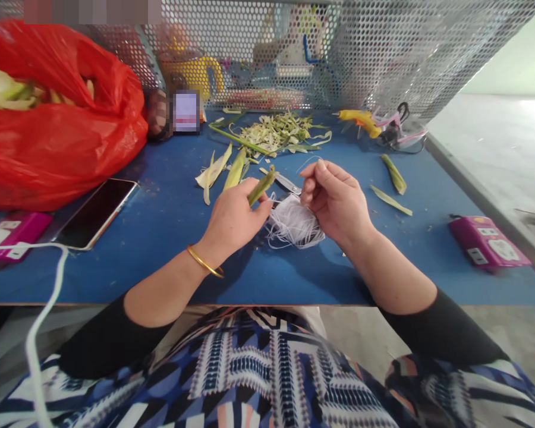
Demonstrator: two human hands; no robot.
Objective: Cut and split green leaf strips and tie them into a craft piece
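Note:
My left hand [236,217] is closed around a rolled green corn husk [263,185], whose tied-looking tip points up and away. A longer husk [235,169] shows just beyond the knuckles; I cannot tell if it is held too. Thumb and forefinger of my right hand [332,193] are pinched on a thin white thread [310,161], which curves off to the left. Between the hands lies a loose tangle of white thread [296,223] on the blue table. Scissors [285,183] rest just behind it, partly covered.
Cut husk scraps [276,132] are heaped at the back before a perforated metal screen [249,53]. A red plastic bag [71,137] of husks and a phone [98,214] are at left. At right are a yellow glue gun [361,122], loose husks [393,174] and a purple box [488,244].

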